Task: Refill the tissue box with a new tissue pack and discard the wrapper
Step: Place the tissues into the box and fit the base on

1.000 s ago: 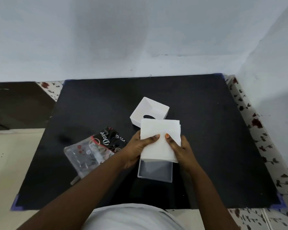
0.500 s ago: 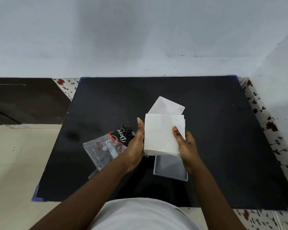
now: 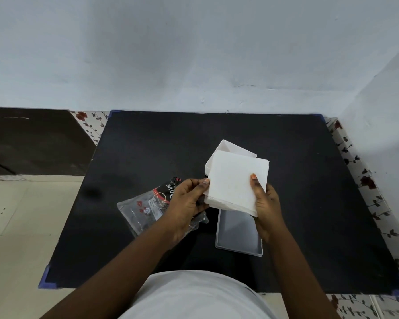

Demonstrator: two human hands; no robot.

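Head view: nearest is the person's white-clad torso (image 3: pixel 194 295) at the bench's near edge, with both forearms reaching forward over the black bench (image 3: pixel 320 203). Blue tape marks the near-left corner (image 3: pixel 45 280) of the black surface. The clear tray-like lid (image 3: pixel 238 234) lies flat just ahead of the torso, its long axis running near to far, right of centre. Left of it, partly under the left wrist, lies the empty clear wrapper (image 3: pixel 143 209) with a black and red printed end, its long axis running diagonally from near-left to far-right. Above the lid, both hands hold the white tissue stack (image 3: pixel 233 183) off the surface. The left hand (image 3: pixel 187 203) pinches the stack's left edge with its fingers closed on it; the right hand (image 3: pixel 266 203) grips the right side, thumb on top and fingers below. The stack is roughly square, tilted so its top face leans toward the camera, its corners turned slightly clockwise. Behind it, partly hidden, sits the white tissue box (image 3: pixel 226 148) with its open side up. Wide bare black surface lies on the right, the left and beyond the box, up to the pale wall (image 3: pixel 194 54) at the far edge.
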